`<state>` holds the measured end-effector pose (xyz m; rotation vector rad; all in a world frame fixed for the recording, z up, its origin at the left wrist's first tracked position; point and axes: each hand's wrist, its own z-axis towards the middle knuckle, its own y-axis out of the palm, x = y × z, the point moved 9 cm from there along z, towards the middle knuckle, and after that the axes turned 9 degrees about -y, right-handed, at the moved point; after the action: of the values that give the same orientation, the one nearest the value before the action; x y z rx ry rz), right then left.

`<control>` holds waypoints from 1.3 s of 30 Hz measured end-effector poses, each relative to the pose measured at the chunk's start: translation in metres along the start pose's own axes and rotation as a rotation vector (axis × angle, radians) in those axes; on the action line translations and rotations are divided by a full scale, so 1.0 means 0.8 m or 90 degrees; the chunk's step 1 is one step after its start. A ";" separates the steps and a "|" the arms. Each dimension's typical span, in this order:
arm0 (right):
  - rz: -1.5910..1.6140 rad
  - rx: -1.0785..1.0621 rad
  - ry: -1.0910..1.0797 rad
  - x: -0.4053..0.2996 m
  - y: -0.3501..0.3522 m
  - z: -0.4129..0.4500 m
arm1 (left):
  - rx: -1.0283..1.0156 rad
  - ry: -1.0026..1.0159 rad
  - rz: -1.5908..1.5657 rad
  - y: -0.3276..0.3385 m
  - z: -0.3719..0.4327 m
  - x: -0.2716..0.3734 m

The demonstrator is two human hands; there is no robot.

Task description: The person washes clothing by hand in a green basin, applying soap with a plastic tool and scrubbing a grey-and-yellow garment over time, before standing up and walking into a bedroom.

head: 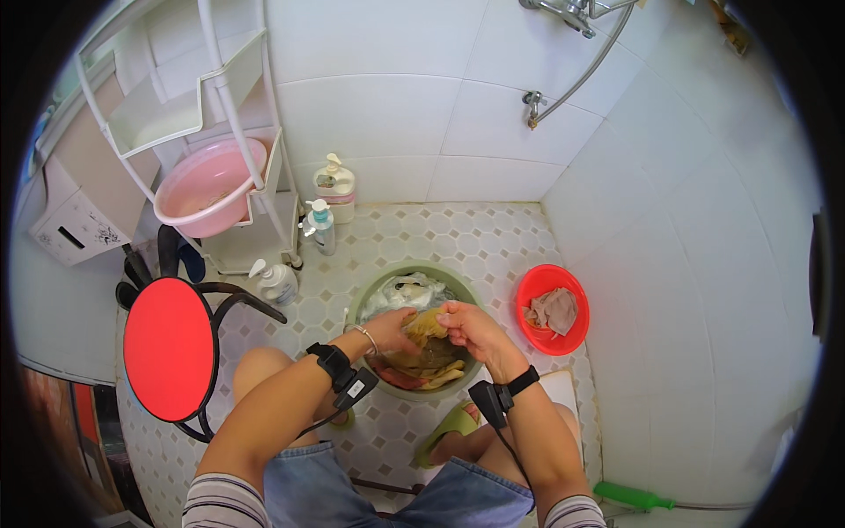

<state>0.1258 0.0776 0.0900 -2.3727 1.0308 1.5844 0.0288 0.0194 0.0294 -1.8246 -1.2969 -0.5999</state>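
Observation:
A round green basin (355, 290) of water and wet clothes stands on the tiled floor between my feet. Over it, my right hand (470, 328) grips a bunch of wet yellow cloth (428, 325) between thumb and fingers. My left hand (396, 332) is at the cloth's left side, fingers spread against it; whether they pinch it is hard to see. Pale, wet cloth (412, 290) lies at the basin's far side. Red cloth (396, 378) and more yellow cloth (443, 375) lie at its near side.
A red basin (523, 290) with beige cloth (558, 310) stands to the right. Pump bottles (277, 282) and a white shelf rack (231, 247) holding a pink basin (211, 221) are at the left, near a red-topped stool (169, 350). A green bottle-shaped object (630, 495) lies at lower right.

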 end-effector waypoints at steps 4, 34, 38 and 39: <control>-0.019 -0.008 -0.028 -0.022 0.012 -0.013 | -0.017 0.120 -0.048 -0.006 -0.013 0.040; 0.488 -0.064 0.016 0.043 -0.022 0.031 | -0.282 -0.030 0.349 0.114 -0.013 -0.063; 0.632 -0.093 -0.093 -0.019 0.030 -0.023 | -0.199 0.016 0.371 0.133 0.000 -0.072; 0.667 -0.091 -0.134 -0.026 0.025 -0.043 | -0.108 0.031 0.290 0.105 -0.009 -0.037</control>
<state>0.1359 0.0569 0.1288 -1.6807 2.3767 2.1394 0.0964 -0.0154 -0.0168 -2.1400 -0.7738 -0.5076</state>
